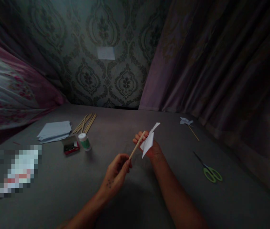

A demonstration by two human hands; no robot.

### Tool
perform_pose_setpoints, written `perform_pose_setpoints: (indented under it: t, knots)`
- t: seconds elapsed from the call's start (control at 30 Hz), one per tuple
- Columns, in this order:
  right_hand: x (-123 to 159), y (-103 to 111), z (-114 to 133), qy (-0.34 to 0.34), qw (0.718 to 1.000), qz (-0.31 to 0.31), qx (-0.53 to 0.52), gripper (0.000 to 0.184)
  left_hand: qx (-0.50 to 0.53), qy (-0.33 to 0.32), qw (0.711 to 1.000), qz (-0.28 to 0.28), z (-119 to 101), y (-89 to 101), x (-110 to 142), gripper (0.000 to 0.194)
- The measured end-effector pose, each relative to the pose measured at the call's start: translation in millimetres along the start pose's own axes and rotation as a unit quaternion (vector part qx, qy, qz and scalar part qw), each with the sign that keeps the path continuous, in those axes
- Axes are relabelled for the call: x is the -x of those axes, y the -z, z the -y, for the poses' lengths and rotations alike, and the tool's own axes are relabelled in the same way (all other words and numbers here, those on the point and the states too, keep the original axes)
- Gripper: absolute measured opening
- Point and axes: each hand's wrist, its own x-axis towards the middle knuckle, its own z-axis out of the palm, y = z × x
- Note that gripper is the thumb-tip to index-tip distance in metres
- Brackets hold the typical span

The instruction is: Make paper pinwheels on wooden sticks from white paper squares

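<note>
My left hand [118, 171] is closed round the lower end of a thin wooden stick [137, 145], which slants up to the right. At the stick's upper end, my right hand [152, 146] grips a folded white paper pinwheel [148, 144], its fingers curled behind stick and paper. Whether the stick is fixed to the paper I cannot tell. Off to the right lies another paper pinwheel [185, 121] on its own stick. Nearer to me on that side are green-handled scissors [207, 170], their blades pointing away.
At the back left lie a stack of white paper [55, 131] and several wooden sticks [85, 123]. In front of them stand a small open red box [71, 147] with dark bits inside and a white-and-green glue bottle [84, 142]. A patterned wall and curtains [197, 63] border the grey surface.
</note>
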Motion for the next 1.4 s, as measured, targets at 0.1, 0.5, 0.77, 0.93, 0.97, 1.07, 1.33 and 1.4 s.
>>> perform_pose_setpoints:
  t: [0.1, 0.5, 0.77, 0.93, 0.97, 1.07, 1.33, 1.4]
  knots:
    - [0.7, -3.2, 0.7, -0.005, 0.999, -0.018, 0.032, 0.032, 0.002, 0.004, 1.0, 0.003, 0.3, -0.5, -0.4, 0.024]
    - [3.4, -9.4, 4.6, 0.0, 0.997, -0.011, 0.072, 0.042, 0.02, 0.025, 0.999, -0.001, 1.4, -1.5, 0.3, 0.027]
    - [2.8, -9.6, 3.8, 0.004, 0.999, 0.022, 0.036, 0.036, 0.019, 0.023, 1.0, -0.002, -0.8, -2.5, 0.2, 0.025]
    - [3.6, -10.6, 4.9, 0.005, 0.998, 0.003, 0.068, 0.042, 0.012, 0.017, 1.0, 0.002, -0.9, -2.0, 0.6, 0.026]
    - [3.6, -10.6, 5.1, 0.006, 0.997, 0.003, 0.071, 0.044, 0.011, 0.017, 1.0, 0.002, -0.8, -1.9, 0.9, 0.026]
    - [3.1, -9.8, 4.7, 0.005, 0.997, 0.01, 0.074, 0.046, 0.008, 0.017, 1.0, 0.005, 0.1, -1.5, 1.3, 0.025]
    - [3.8, -8.1, 3.7, 0.008, 0.999, 0.034, 0.024, 0.029, 0.011, 0.013, 1.0, 0.013, 3.9, -1.6, 0.8, 0.025]
    - [4.5, -10.1, 4.7, 0.006, 0.999, 0.024, 0.023, 0.027, 0.013, 0.015, 1.0, 0.016, 3.7, -1.7, 1.5, 0.025]
